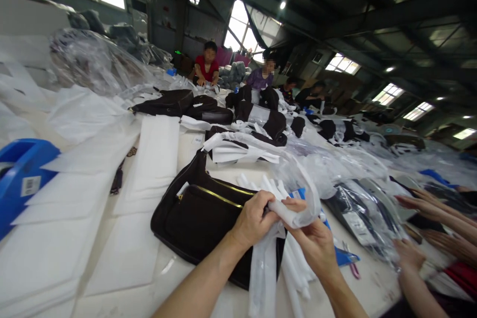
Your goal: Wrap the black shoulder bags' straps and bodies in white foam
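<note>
A black shoulder bag (pixel 208 213) with gold zippers lies on the table in front of me. Its strap rises on the right, wrapped in a translucent white foam sleeve (pixel 311 184). My left hand (pixel 255 221) pinches the near end of this wrapped strap above the bag. Close beside it, my right hand (pixel 316 241) has its fingers curled round the same wrapping. A loose strip of white wrapping (pixel 263 273) hangs below my hands over the bag's right side. White foam tubes (pixel 296 263) lie beneath and right of my hands.
White foam sheets (pixel 152 159) lie in piles at the left, near a blue tape dispenser (pixel 28 174). More black bags (pixel 167 102) are farther back. At right are a plastic-wrapped bag (pixel 361 213), scissors (pixel 352 261) and other people's hands (pixel 410 253). Co-workers (pixel 206 67) sit across the table.
</note>
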### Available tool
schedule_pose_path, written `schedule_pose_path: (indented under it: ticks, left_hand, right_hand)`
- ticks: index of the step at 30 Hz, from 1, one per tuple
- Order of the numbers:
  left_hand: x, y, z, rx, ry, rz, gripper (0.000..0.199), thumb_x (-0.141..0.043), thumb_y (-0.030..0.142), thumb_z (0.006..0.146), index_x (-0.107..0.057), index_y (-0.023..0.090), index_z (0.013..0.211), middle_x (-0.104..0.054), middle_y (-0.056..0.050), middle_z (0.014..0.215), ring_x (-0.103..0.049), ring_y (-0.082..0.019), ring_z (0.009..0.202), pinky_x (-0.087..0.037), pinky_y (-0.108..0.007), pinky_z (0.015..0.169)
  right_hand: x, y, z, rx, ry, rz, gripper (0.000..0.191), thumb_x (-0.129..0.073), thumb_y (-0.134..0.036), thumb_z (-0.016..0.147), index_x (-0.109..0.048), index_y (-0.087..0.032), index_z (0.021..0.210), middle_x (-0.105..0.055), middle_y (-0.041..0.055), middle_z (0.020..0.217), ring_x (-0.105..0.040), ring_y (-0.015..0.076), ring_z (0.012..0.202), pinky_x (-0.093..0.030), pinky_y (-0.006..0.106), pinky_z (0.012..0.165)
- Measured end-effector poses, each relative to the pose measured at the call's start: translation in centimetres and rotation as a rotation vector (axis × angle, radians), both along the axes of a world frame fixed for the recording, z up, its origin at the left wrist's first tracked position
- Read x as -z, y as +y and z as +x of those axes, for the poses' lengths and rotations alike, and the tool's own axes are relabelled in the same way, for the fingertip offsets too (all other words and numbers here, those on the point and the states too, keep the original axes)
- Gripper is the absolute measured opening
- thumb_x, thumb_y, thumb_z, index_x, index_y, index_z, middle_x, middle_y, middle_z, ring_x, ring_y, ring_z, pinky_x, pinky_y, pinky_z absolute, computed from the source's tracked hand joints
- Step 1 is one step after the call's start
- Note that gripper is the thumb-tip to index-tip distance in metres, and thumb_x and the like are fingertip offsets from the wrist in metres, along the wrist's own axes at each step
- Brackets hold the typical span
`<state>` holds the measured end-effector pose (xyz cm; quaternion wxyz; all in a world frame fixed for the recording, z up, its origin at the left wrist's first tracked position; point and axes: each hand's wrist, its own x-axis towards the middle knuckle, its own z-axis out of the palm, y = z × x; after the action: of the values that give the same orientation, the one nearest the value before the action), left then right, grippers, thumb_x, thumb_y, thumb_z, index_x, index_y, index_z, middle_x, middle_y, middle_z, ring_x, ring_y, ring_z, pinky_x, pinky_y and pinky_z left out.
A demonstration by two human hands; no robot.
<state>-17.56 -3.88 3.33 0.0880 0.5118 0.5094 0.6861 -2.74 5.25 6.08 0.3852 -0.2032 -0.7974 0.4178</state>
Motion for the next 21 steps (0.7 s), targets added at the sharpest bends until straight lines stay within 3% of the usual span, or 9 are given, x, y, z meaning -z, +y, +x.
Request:
schedule_pose_path:
  ticks: [4,8,12,17,21]
  left_hand:
    - [0.4,0.1,0.1,0.005,0.039,0.017,0.016,-0.057,0.02,0.085,-0.053,0.021,0.101,-0.065,-0.006,0.096,-0.063,-0.019,0.089,-0.05,-0.031,0.082]
    - [0.4,0.2,0.1,-0.005,0.146,0.103,0.014,-0.057,0.025,0.091,-0.051,0.022,0.103,-0.065,-0.007,0.1,-0.064,-0.018,0.089,-0.052,-0.03,0.08]
    - [0.3,0.4,0.1,-0.015,0.233,0.191,0.019,-0.059,0.023,0.092,-0.049,0.022,0.107,-0.064,-0.007,0.102,-0.063,-0.016,0.089,-0.053,-0.03,0.079]
    - [-0.1,0.4,0.2,0.015,0.299,0.161,0.018,-0.058,0.019,0.092,-0.048,0.022,0.107,-0.064,-0.008,0.099,-0.063,-0.017,0.088,-0.054,-0.03,0.078]
    - [-0.4,0.4,0.3,0.029,0.335,0.146,0.017,-0.057,0.017,0.092,-0.049,0.022,0.107,-0.063,-0.009,0.101,-0.063,-0.017,0.09,-0.054,-0.03,0.078]
  right_hand:
    - [-0.6,1.1,0.9,-0.055,-0.081,-0.087,0.028,-0.066,-0.046,0.085,-0.075,-0.027,0.103,-0.074,0.0091,0.106,-0.063,0.0318,0.115,-0.048,0.05,0.103]
    - [-3.1,2.3,-0.4,-0.135,-0.148,-0.269,0.044,-0.06,-0.057,0.086,-0.071,-0.023,0.111,-0.073,0.0074,0.081,-0.07,0.0279,0.093,-0.057,0.039,0.08]
    - [-5.3,2.8,-1.7,-0.214,-0.283,-0.297,0.041,-0.071,-0.055,0.077,-0.071,-0.019,0.096,-0.068,0.0039,0.069,-0.063,0.0194,0.063,-0.051,0.03,0.057]
    - [-5.3,2.9,-1.6,-0.219,-0.291,-0.348,0.037,-0.07,-0.053,0.078,-0.071,-0.019,0.093,-0.066,0.0018,0.064,-0.059,0.0159,0.055,-0.045,0.026,0.05]
    - [-5.8,3.4,-2.0,-0.191,-0.401,-0.287,0.038,-0.063,-0.056,0.08,-0.071,-0.019,0.071,-0.067,0.0037,0.061,-0.061,0.017,0.056,-0.047,0.026,0.05]
